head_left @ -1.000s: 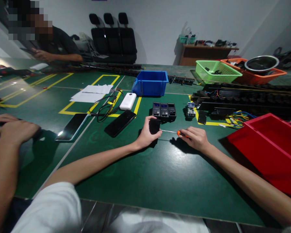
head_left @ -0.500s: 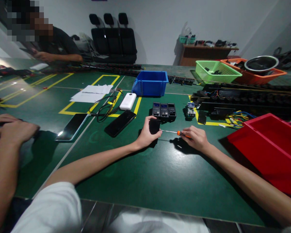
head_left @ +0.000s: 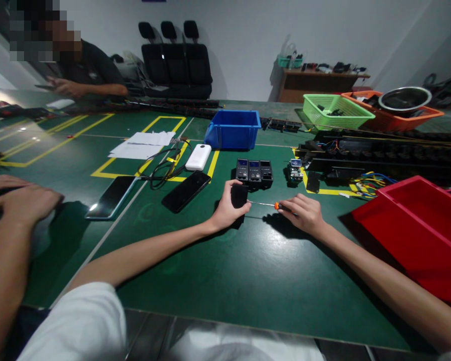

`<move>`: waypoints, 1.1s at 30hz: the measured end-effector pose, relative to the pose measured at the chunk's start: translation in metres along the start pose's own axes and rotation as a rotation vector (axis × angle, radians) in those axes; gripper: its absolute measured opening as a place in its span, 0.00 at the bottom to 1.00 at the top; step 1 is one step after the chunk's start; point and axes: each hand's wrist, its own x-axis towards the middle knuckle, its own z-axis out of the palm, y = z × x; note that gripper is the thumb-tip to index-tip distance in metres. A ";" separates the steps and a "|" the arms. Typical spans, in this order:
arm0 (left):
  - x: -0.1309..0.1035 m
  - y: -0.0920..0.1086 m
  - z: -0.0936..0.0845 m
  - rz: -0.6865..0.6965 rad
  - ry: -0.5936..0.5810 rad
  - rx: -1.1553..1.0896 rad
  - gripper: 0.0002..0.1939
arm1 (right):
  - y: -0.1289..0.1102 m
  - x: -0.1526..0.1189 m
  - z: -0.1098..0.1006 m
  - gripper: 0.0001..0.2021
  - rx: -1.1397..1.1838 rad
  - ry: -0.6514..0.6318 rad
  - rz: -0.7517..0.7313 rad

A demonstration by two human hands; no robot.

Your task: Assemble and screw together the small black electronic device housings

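Note:
Near the middle of the green table (head_left: 225,281), my left hand (head_left: 225,208) grips a small black box (head_left: 239,195) between thumb and fingers. My right hand (head_left: 302,213) is closed around the orange and black handle of a screwdriver (head_left: 277,205). Its thin shaft points left, with the tip at the right side of the box; whether it touches is too small to tell. Just behind the box stand three black modules (head_left: 254,171) in a row. A small circuit part (head_left: 295,171) lies to their right, beside a flat black piece (head_left: 313,182).
Two phones (head_left: 187,191), a white power bank (head_left: 198,157), cables and papers (head_left: 141,145) lie left. A blue bin (head_left: 233,130) stands behind, a red bin (head_left: 417,225) at right. Another person's hands (head_left: 26,200) are at far left; a seated person is beyond.
The other person's hands at the far left have shifted slightly. My right fingers have moved a little on the screwdriver handle; my left hand and the box look unmoved.

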 end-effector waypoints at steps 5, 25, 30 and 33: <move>0.000 0.001 0.000 -0.004 0.003 -0.005 0.30 | 0.000 -0.001 0.001 0.08 0.025 -0.037 0.017; 0.000 0.000 0.000 0.004 0.007 0.014 0.30 | 0.003 0.000 0.004 0.06 0.100 0.095 0.046; 0.000 0.001 0.000 0.001 0.012 0.017 0.30 | 0.005 -0.001 0.005 0.07 0.104 0.093 0.075; 0.000 0.001 0.000 0.001 0.015 0.014 0.30 | 0.005 0.000 0.004 0.07 0.090 0.078 0.077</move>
